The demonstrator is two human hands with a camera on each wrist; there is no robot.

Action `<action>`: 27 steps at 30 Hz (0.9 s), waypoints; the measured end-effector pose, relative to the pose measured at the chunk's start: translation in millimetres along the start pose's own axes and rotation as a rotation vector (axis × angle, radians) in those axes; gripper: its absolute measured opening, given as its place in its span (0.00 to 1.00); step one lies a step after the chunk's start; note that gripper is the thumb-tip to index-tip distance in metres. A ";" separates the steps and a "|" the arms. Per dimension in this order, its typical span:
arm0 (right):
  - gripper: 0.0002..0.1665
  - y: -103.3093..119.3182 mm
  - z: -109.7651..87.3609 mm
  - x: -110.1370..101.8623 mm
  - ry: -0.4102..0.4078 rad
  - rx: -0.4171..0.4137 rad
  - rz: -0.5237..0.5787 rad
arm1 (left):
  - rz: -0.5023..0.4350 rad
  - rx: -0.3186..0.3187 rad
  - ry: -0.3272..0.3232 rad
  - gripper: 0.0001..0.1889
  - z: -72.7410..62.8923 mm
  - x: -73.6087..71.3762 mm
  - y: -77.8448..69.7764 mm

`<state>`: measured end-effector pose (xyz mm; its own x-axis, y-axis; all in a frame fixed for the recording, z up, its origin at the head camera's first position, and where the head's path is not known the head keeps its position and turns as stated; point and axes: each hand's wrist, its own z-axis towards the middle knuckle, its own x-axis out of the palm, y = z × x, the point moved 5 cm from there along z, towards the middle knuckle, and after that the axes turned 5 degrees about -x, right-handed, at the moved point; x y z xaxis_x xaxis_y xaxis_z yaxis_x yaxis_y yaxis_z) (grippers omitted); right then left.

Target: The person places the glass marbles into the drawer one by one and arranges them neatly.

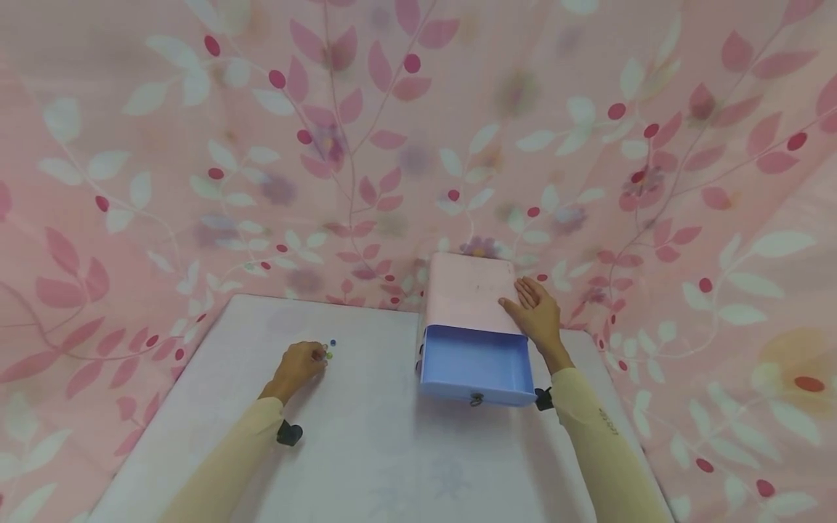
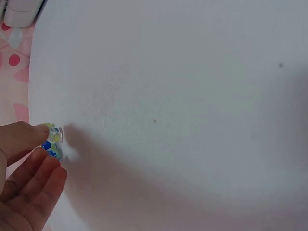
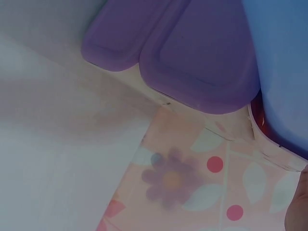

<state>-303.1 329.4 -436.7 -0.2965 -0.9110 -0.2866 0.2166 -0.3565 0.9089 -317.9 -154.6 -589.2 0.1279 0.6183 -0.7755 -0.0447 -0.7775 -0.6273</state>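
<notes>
My left hand (image 1: pixel 304 361) is low over the white table, its thumb and fingers curled and pinching at a cluster of small glass marbles (image 2: pixel 54 137). They are clear with blue, yellow and green in them; the fingers partly hide them. A blue marble (image 1: pixel 333 342) lies just beyond the fingertips, beside a green one (image 1: pixel 329 356). My right hand (image 1: pixel 538 312) rests against the right edge of a pink drawer cabinet (image 1: pixel 471 290), fingers extended. The cabinet's blue top drawer (image 1: pixel 480 359) is pulled out, with no contents visible.
Below the blue drawer, purple drawers (image 3: pixel 202 57) are pushed in. The cabinet stands at the back of the white table (image 1: pixel 353 450). Pink floral cloth (image 1: pixel 353 145) hangs behind and around the table. A pale object (image 2: pixel 21 12) shows at the left wrist view's top-left corner.
</notes>
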 end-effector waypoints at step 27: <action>0.50 -0.2 -0.3 -0.4 -0.012 -0.002 -0.007 | -0.024 -0.018 -0.025 0.08 9.0 10.4 15.0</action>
<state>-302.8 329.8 -436.8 -0.3095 -0.9059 -0.2892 0.2162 -0.3632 0.9063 -326.2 -158.8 -607.3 0.1042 0.6390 -0.7621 -0.0242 -0.7644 -0.6443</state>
